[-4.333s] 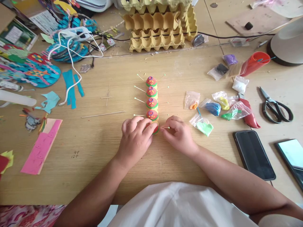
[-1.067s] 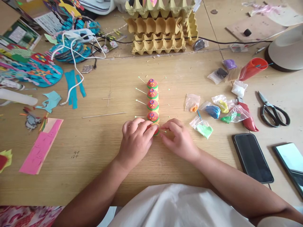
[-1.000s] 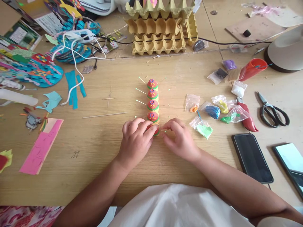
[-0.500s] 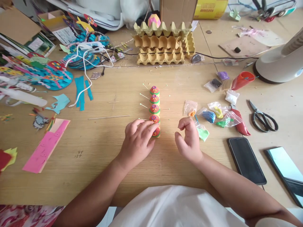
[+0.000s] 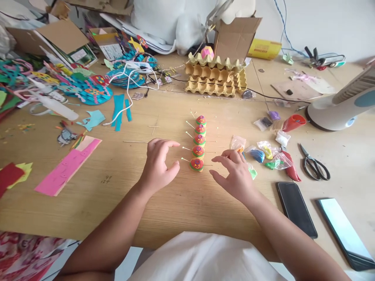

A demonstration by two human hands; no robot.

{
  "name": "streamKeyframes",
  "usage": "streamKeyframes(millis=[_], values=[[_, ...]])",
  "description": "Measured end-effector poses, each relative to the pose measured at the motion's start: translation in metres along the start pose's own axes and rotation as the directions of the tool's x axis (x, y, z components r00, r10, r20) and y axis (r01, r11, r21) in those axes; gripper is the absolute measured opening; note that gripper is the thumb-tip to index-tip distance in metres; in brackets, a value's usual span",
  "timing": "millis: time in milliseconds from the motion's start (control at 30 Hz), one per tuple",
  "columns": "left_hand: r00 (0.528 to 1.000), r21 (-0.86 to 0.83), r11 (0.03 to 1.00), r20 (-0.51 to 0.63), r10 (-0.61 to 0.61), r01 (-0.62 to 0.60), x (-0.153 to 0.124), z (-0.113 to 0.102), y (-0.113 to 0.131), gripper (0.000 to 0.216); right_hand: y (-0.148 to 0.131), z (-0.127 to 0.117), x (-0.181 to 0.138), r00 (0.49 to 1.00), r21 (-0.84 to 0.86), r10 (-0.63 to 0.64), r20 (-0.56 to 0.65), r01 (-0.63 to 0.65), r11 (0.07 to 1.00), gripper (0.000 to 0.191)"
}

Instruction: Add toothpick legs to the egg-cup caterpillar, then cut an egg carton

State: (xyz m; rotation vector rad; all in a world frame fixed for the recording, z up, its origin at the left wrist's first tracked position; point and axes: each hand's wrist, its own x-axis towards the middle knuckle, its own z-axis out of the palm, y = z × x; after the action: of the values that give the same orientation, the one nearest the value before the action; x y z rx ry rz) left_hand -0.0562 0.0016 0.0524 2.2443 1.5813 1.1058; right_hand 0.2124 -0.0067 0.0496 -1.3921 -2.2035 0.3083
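Note:
A row of several egg-carton bumps [image 5: 199,140] runs away from me along the middle of the table. Each bump is red with a green lower rim, a small smiling face and a purple ring. Thin sticks with pale tips [image 5: 187,148] poke out on both sides. My left hand [image 5: 159,162] is just left of the nearest bumps, thumb and fingers apart, touching none of them. On the other side my right hand [image 5: 233,171] hovers near the nearest bump's right stick, its fingers also apart and holding nothing.
Bags of coloured clay [image 5: 258,155], scissors [image 5: 315,164] and two phones [image 5: 297,208] lie at the right. Egg cartons [image 5: 211,86] stand at the back. Left are a pink strip [image 5: 68,166], blue scraps [image 5: 118,111] and a white cable [image 5: 130,93].
My left hand has come off the near end of the row and moved left, uncovering the front bumps. The right hand's fingers have uncurled. The camera view has tilted up.

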Motion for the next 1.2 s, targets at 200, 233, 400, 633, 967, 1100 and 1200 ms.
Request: streamKeyframes(millis=[200, 233, 400, 633, 967, 1100, 1200], values=[[0.999, -0.047, 0.999, 0.036, -0.016, 0.018, -0.003, 0.003, -0.002, 0.044, -0.003, 0.004, 0.004, 1.000, -0.075, 0.014, -0.015, -0.015, 0.997, 0.019], [0.999, -0.045, 0.999, 0.039, -0.010, 0.012, -0.003, 0.003, -0.001, 0.044, -0.003, 0.005, 0.005, 1.000, -0.075, 0.007, -0.018, -0.008, 0.997, 0.019], [0.997, -0.029, 0.999, 0.071, -0.014, 0.016, -0.004, 0.003, 0.002, 0.045, -0.003, 0.010, 0.005, 1.000, -0.079, -0.016, -0.015, 0.014, 0.997, 0.018], [0.999, -0.057, 0.998, 0.046, -0.018, 0.021, -0.004, 0.006, 0.001, 0.044, 0.000, 0.004, -0.001, 0.998, -0.079, -0.023, -0.055, 0.019, 0.997, 0.030], [0.876, 0.111, 0.960, -0.392, 0.281, -0.258, -0.014, 0.003, 0.013, 0.035, -0.060, 0.002, 0.033, 0.953, -0.454, -0.070, 0.295, 0.204, 0.867, 0.034], [0.862, 0.121, 0.960, -0.422, 0.281, -0.254, -0.017, 0.002, 0.014, 0.037, -0.067, 0.012, 0.046, 0.922, -0.511, -0.054, 0.384, 0.261, 0.819, 0.014], [0.865, 0.118, 0.957, -0.409, 0.290, -0.265, -0.019, 0.002, 0.016, 0.037, -0.068, 0.016, 0.050, 0.908, -0.532, -0.041, 0.417, 0.280, 0.799, 0.011]])
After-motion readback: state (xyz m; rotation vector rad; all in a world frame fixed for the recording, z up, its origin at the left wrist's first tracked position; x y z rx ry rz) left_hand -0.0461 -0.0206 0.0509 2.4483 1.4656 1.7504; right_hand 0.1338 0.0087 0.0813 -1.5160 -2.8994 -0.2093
